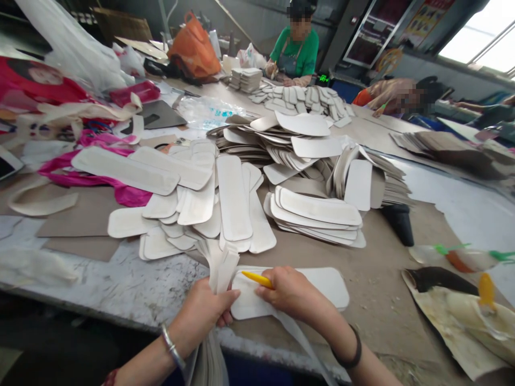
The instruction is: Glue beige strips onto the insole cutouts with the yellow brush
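My left hand [205, 303] is closed around a bundle of long white strips [223, 268], whose ends stick up above the fist and whose lengths hang below the table edge. My right hand [292, 292] grips a slim yellow pointed tool [256, 279], its tip pointing left. Under that hand lies a white rounded panel [328, 287], apparently stacked on another. A single pale strip [300, 340] runs from beneath my right hand down past the table's front edge. The left thumb touches the panel's left end.
Loose white panels [235, 198] are heaped beyond my hands, with a neater stack [317, 212] to the right. A black cone-shaped object [398, 222], a glue-stained container with a yellow handle [486, 292] and an orange bag [195, 48] also stand here. A co-worker in green [309, 51] works across the table.
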Demonstrator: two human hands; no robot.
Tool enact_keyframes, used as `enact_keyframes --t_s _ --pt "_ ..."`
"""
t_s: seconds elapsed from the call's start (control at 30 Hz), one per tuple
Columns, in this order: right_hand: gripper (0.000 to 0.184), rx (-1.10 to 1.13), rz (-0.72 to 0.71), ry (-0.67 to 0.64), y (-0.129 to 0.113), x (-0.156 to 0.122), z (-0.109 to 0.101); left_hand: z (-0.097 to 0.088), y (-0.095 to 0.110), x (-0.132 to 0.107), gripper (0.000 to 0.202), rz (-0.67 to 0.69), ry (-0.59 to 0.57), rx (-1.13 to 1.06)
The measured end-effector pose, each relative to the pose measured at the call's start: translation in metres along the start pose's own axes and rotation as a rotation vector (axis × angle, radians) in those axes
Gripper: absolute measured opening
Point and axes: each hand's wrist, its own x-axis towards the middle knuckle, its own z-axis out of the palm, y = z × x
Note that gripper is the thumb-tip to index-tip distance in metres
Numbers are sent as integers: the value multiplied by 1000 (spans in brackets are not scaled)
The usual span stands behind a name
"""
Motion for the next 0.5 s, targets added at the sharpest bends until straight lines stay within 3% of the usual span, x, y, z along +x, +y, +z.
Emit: enact_keyframes --t_s 0.17,0.4,0.5 --pt "18 -56 58 60 9 -20 -3 0 1 -2 24 24 12 39" --pt "20 -26 348 198 82 -74 -8 -3 1 -3 26 37 10 55" --pt "21 -72 439 246 95 -80 -5 -4 0 -3 29 31 20 90"
